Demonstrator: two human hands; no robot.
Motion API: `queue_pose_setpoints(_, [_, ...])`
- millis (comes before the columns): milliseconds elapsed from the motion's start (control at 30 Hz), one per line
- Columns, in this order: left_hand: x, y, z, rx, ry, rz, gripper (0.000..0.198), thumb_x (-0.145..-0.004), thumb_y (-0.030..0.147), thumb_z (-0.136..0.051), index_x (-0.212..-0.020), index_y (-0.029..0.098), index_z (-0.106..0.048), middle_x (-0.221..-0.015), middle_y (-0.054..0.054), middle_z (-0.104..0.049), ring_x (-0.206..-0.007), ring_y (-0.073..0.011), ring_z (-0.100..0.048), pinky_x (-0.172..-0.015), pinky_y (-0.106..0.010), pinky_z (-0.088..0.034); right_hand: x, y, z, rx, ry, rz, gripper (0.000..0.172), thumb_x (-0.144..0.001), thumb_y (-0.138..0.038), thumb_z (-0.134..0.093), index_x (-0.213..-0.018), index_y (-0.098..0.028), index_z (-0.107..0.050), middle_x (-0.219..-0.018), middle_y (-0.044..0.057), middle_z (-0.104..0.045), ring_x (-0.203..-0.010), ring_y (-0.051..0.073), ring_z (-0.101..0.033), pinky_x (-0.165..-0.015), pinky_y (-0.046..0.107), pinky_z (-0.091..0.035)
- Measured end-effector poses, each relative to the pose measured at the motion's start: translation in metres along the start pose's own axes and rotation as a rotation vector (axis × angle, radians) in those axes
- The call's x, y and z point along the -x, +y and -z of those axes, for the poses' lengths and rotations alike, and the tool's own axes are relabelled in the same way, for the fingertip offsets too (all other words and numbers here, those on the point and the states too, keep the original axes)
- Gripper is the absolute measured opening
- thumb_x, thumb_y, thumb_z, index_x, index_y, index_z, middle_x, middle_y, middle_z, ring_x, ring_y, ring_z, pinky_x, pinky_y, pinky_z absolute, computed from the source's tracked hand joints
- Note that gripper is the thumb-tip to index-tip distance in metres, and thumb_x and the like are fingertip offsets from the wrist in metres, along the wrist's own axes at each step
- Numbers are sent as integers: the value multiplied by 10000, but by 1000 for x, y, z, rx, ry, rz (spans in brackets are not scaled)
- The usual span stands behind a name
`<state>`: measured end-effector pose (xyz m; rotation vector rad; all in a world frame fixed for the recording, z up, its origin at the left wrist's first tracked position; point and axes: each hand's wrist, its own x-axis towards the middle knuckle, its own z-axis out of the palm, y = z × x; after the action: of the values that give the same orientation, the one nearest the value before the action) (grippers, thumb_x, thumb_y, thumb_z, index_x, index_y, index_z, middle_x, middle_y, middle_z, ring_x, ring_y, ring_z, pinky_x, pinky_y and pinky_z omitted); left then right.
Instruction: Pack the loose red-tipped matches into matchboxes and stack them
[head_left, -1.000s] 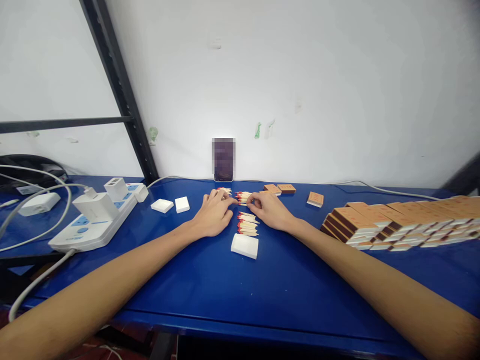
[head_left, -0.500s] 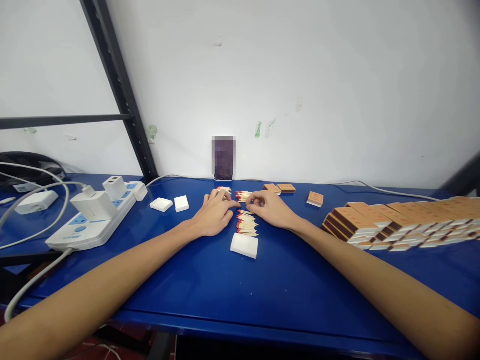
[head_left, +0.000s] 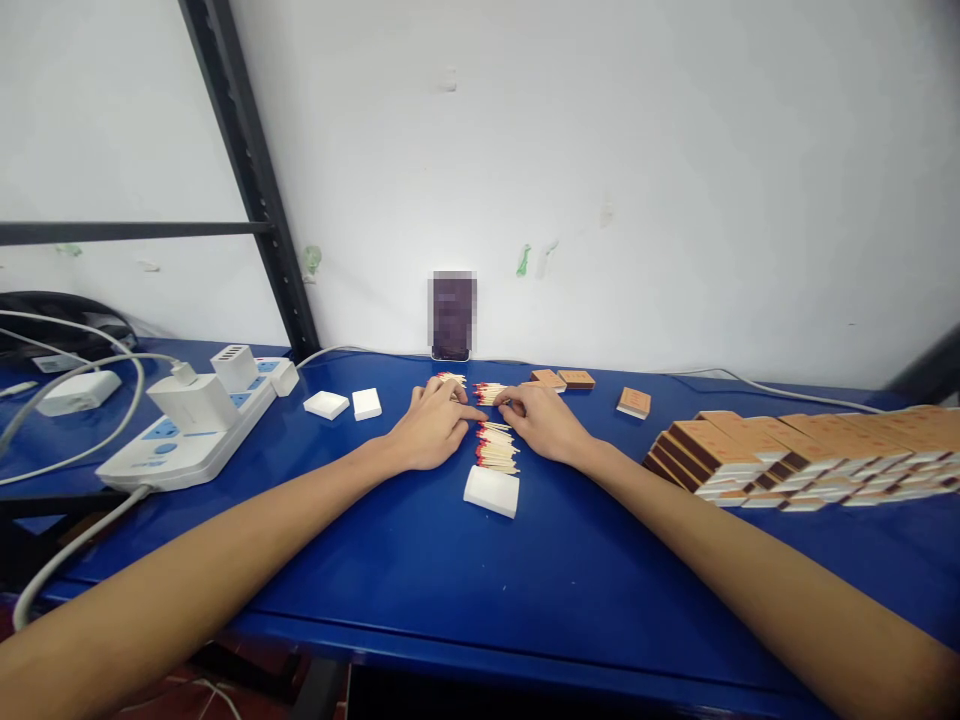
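Note:
Matches with red heads lie in a near pile [head_left: 496,447], the heads pointing left. Behind it is a second small pile of matches [head_left: 490,393], and a third group [head_left: 452,379] shows partly behind my left fingers. My left hand [head_left: 433,428] rests palm down left of the matches, its index finger stretched to the top end of the near pile. On the other side my right hand [head_left: 546,420] has bent fingers, with thumb and index close together at the matches; whatever they pinch is too small to make out. A white matchbox [head_left: 491,491] lies nearest me.
Two white boxes [head_left: 366,404] lie left of my hands. Orange matchboxes [head_left: 576,379] sit at the back, one more [head_left: 634,403] further right, and a large stack [head_left: 780,450] fills the right side. A power strip [head_left: 210,430] with cables stands left; a phone [head_left: 452,318] leans on the wall.
My right thumb and index have come closer together and lower by the matches. My left hand stays nearly in place. The view has shifted slightly.

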<state>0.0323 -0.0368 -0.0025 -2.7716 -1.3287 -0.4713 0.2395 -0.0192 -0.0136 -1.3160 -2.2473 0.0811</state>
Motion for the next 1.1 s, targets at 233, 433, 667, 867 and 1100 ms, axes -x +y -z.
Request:
queue_pose_setpoints(233, [0,1,1,-4,-6,0,415,-922,197,-389,-1212,349,-644,-1126,-70,-494,-1057,-255,-410,-880,-446,-355,0,0,0,15,-9,0,252,-883,-193,-490,-973,-170,-725,-658,28,-630,-659,170,-543,-612,263,-338])
queue_pose_setpoints(433, [0,1,0,-1,-9,-2,418,-919,195,-387,-1215,344,-641,-1125,-70,-496,-1064,-257,-407,-881,-448,-354,-1,-1,1,-6,-20,-9,258,-875,-180,-489,-975,-181,-727,-632,12,-627,-614,157,-529,-593,262,-322])
queue_pose_setpoints(667, [1,1,1,-1,13,-6,428,-902,179,-390,-1234,318,-621,-1132,-70,-501,-1048,-254,-406,-876,-436,-358,0,-2,1,-71,-21,-50,177,-865,-225,-508,-838,-178,-675,-592,-6,-581,-570,137,-486,-562,257,-296])
queue_pose_setpoints(867, [1,2,1,20,28,6,451,-889,160,-398,-1297,287,-543,-1157,-75,-500,-1045,-250,-410,-881,-425,-357,4,-7,7,-179,-58,-57,190,-823,-283,-534,-736,-175,-664,-562,-25,-548,-531,118,-457,-526,245,-307])
queue_pose_setpoints(1100, [1,3,4,22,-19,-20,425,-907,171,-386,-1222,323,-626,-1111,-66,-503,-1047,-254,-407,-883,-432,-346,0,-1,4,-181,18,-101,231,-864,-243,-478,-934,-148,-677,-531,-44,-491,-513,123,-436,-544,252,-307])
